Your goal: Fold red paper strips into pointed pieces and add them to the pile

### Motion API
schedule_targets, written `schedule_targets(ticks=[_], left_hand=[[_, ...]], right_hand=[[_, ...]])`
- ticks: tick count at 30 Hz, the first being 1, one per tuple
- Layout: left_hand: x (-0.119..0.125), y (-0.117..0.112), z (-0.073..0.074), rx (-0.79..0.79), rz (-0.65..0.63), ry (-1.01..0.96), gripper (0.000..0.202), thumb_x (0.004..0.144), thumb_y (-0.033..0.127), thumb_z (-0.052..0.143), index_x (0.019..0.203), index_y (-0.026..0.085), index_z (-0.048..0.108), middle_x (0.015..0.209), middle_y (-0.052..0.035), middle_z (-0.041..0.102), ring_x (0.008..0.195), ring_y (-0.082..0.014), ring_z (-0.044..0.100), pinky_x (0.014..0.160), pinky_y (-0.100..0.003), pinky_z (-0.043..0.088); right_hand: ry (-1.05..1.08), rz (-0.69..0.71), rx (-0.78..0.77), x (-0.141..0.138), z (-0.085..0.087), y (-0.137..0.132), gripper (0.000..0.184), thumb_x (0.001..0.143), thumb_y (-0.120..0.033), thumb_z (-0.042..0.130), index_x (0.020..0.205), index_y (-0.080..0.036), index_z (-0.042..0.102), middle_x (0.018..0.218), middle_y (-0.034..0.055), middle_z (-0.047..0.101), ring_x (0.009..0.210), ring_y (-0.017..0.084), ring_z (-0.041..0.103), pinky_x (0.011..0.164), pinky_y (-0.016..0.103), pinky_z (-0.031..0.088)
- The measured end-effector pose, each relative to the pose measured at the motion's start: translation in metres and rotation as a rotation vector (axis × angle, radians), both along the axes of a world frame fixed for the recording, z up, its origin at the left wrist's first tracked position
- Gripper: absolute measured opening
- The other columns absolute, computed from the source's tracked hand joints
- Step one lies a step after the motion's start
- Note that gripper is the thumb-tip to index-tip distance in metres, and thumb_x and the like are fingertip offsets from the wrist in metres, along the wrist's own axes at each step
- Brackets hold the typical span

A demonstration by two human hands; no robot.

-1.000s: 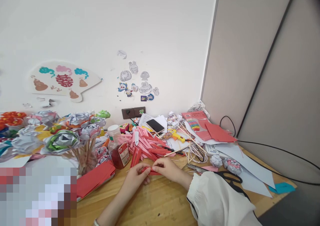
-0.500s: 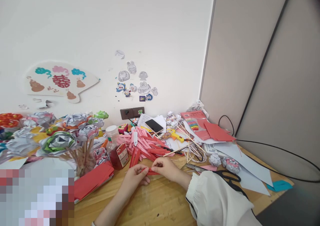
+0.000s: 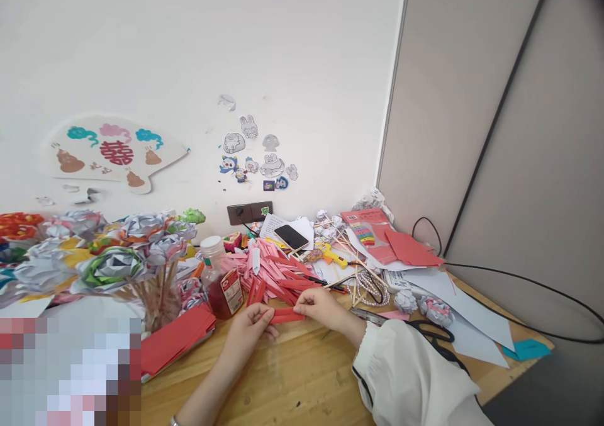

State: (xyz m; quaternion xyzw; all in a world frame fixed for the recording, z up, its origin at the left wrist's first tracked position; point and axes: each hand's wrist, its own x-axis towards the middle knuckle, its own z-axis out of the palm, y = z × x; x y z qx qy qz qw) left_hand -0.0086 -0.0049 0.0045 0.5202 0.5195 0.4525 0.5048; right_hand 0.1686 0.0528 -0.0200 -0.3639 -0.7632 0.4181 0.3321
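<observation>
A narrow folded strip of red paper (image 3: 286,315) stretches between my two hands, just over the wooden table. My left hand (image 3: 253,323) pinches its left end between thumb and fingers. At the other end, my right hand (image 3: 318,311) has closed thumb and fingertips on the paper. Right behind the hands lies a heap of pink and red folded paper strips (image 3: 271,269). A stack of red paper sheets (image 3: 178,341) rests to the left of my left hand.
A jar with a white lid (image 3: 213,259) and a small red box (image 3: 231,292) stand behind my left hand. Scissors (image 3: 427,333) lie by my right sleeve. Farther back are a phone (image 3: 291,238), a yellow glue gun (image 3: 334,256) and paper flowers (image 3: 113,265).
My hands have moved apart along the red paper strip, the left one leftward and the right one slightly right and up. More of the strip shows between them.
</observation>
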Motion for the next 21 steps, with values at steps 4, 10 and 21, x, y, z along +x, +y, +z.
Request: schedule_targets(ticks=[4, 10, 21], left_hand=[[0.0, 0.0, 0.002, 0.019, 0.016, -0.007, 0.03, 0.056, 0.045, 0.059, 0.059, 0.016, 0.051, 0.043, 0.0016, 0.06, 0.043, -0.0134, 0.057, 0.046, -0.023, 0.043], [0.006, -0.002, 0.002, 0.072, 0.035, 0.017, 0.026, 0.057, 0.042, 0.059, 0.06, 0.016, 0.052, 0.043, 0.0021, 0.059, 0.042, -0.0133, 0.056, 0.046, -0.023, 0.044], [0.001, -0.004, 0.006, 0.095, -0.116, 0.045, 0.02, 0.061, 0.028, 0.059, 0.076, 0.015, 0.055, 0.05, 0.0021, 0.06, 0.044, -0.0124, 0.055, 0.047, -0.023, 0.042]], right_hand=[[0.023, 0.008, 0.025, 0.003, 0.004, -0.002, 0.022, 0.071, -0.033, 0.051, 0.067, -0.013, 0.057, 0.057, -0.0005, 0.054, 0.051, 0.009, 0.048, 0.049, 0.018, 0.036], [0.06, 0.081, -0.08, -0.006, 0.002, -0.014, 0.019, 0.071, -0.031, 0.052, 0.08, -0.014, 0.055, 0.061, -0.0008, 0.055, 0.053, 0.009, 0.05, 0.05, 0.019, 0.038], [0.177, 0.134, -0.184, -0.006, 0.008, -0.015, 0.019, 0.07, -0.027, 0.052, 0.083, -0.014, 0.057, 0.056, -0.0025, 0.053, 0.05, 0.008, 0.049, 0.05, 0.02, 0.039]])
